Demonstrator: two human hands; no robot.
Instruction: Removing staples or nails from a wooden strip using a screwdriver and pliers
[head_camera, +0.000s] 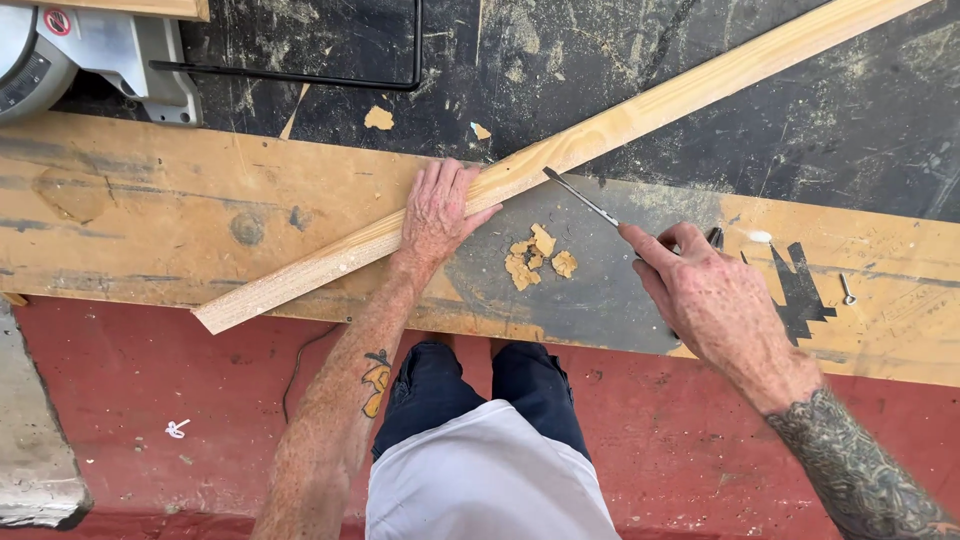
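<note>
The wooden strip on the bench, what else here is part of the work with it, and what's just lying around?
In use:
wooden strip, pinned by the left hand
chisel, held in the right hand, tip at the strip's edge
wood chips beneath the cut

Lying about:
mitre saw
screw
black cable

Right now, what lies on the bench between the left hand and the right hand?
In the head view, a small pile of pale wood chips lies between the left hand and the right hand.
</note>
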